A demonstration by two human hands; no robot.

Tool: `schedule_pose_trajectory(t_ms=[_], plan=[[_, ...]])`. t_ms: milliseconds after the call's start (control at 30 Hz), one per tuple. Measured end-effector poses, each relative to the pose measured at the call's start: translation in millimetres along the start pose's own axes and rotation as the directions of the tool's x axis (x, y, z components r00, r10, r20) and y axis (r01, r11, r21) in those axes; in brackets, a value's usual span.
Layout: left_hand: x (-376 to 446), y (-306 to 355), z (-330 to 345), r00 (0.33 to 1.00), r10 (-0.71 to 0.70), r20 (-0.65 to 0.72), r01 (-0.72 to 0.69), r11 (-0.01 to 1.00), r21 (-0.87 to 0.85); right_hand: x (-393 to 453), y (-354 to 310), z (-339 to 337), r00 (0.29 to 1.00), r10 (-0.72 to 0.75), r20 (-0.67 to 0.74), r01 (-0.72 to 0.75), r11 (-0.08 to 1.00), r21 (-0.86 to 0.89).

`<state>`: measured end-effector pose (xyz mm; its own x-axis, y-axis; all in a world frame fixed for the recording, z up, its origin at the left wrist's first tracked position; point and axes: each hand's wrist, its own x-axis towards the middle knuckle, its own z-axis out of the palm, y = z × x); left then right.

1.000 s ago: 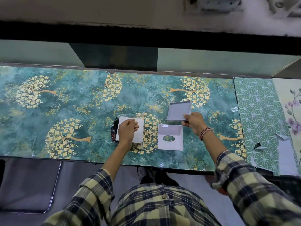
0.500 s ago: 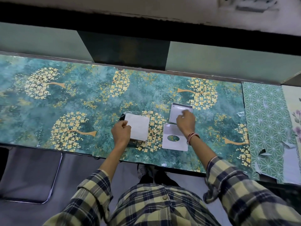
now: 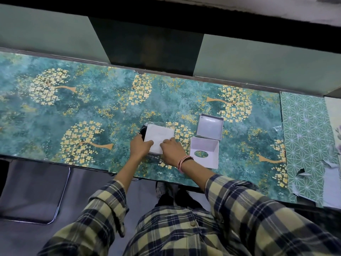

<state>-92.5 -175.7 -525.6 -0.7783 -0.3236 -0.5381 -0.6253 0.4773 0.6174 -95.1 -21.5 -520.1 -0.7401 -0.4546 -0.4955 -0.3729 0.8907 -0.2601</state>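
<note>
A white square card or pad (image 3: 159, 136) lies on the green patterned table (image 3: 92, 108), covering a dark object (image 3: 143, 130) that peeks out at its left edge inside clear wrapping. My left hand (image 3: 140, 148) grips the card's near-left corner. My right hand (image 3: 170, 149) holds its near-right edge with curled fingers. To the right sit two white box parts: an open tray (image 3: 210, 126) further back and a piece with an oval cutout (image 3: 203, 152) nearer me.
A green geometric sheet (image 3: 306, 137) with torn patches adjoins the table on the right. A chair seat with a chrome frame (image 3: 33, 191) stands below the table's front edge on the left. A green wall panel rises behind the table.
My right hand left the open tray and moved left onto the white card. My left hand stayed on the card's left side.
</note>
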Motion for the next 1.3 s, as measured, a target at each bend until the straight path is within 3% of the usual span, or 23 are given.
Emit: schedule_pose_trajectory(t_ms=[300,600,733,800,933,1033,1200,1300], plan=[[23.6,-0.3,-1.3,0.982,-0.04,0.182,0.044,0.999,-0.019,-2.9,-0.9,6.1,0.997,0.059,0.052,-0.064,0.993,0.097],[33.5,2.5,4.9,0.941,-0.095,0.325,0.158,0.972,-0.174,-7.9,3.2,-1.4,0.995,0.072,0.068,-0.084,0.975,0.206],[24.5,5.6,4.8,0.943,-0.062,0.326,0.158,0.948,-0.277,-11.0,5.3,-8.0,0.994,0.105,0.044,-0.113,0.934,0.338],[16.0,9.6,2.2,0.939,-0.046,0.34,0.162,0.933,-0.322,-15.8,5.7,-12.5,0.984,0.175,-0.038,-0.137,0.876,0.463],[-0.2,17.2,-4.5,0.943,-0.02,0.333,0.18,0.871,-0.458,-34.2,13.0,-29.6,0.838,0.5,-0.218,-0.147,0.592,0.793],[-12.4,22.7,-5.9,0.931,0.029,0.364,0.19,0.814,-0.55,-43.1,28.0,-34.2,0.769,0.635,-0.079,-0.154,0.304,0.94],[-37.6,44.1,8.4,0.882,0.097,0.462,0.241,0.749,-0.617,-49.7,50.3,-34.7,0.83,0.514,0.217,-0.09,-0.261,0.961],[-49.2,56.4,23.0,0.849,0.153,0.505,0.231,0.752,-0.617,-58.7,57.1,-37.4,0.87,0.432,0.237,-0.04,-0.419,0.907]])
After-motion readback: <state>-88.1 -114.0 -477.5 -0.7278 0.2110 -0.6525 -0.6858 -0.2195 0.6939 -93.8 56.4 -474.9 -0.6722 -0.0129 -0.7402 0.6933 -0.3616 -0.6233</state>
